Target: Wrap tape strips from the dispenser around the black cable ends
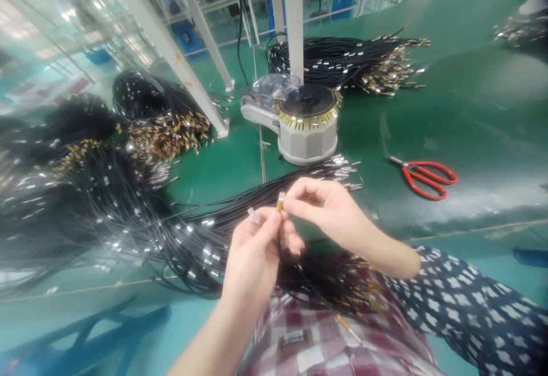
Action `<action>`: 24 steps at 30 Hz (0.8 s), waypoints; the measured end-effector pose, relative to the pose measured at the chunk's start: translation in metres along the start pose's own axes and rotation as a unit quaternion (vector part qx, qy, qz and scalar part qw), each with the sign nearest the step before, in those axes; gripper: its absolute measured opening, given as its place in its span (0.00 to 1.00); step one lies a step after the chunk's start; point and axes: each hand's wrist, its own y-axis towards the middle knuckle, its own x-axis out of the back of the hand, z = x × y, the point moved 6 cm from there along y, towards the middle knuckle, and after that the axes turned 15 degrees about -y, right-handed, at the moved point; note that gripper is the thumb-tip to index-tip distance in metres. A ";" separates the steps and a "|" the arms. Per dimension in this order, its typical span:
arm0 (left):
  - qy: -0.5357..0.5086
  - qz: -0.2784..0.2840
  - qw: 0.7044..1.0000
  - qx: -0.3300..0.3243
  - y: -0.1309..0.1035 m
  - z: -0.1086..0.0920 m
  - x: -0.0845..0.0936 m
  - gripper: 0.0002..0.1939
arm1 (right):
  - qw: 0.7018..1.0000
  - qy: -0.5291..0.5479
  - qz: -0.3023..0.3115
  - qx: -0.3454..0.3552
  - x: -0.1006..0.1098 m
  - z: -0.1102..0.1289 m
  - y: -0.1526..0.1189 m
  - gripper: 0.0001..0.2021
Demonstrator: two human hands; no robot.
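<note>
Just in front of a round grey tape dispenser (307,122) on a green table (471,108), the right hand (331,210) pinches a small yellow tape piece (281,200) between thumb and forefinger, touching a thin black cable (240,196) gripped in the left hand (252,250) fingertips.

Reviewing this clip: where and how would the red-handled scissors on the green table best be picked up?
Grip the red-handled scissors by the red loop handles, coming from above on the person's right side. They lie flat on the green table, apart from the cables, handles pointing right and metal tips pointing left toward the grey round tape dispenser, so the loops are the safer end.
</note>
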 end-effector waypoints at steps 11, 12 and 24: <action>-0.012 0.104 0.989 0.101 0.005 0.009 -0.001 0.13 | 0.997 0.041 0.071 -0.007 0.003 -0.009 0.014 0.08; -0.021 0.124 0.983 0.132 0.006 0.012 -0.002 0.13 | 0.995 0.044 0.091 0.001 0.002 -0.009 0.016 0.08; 0.020 0.120 0.977 0.177 0.010 0.024 -0.003 0.12 | 0.992 -0.012 0.089 0.090 0.032 -0.008 0.023 0.05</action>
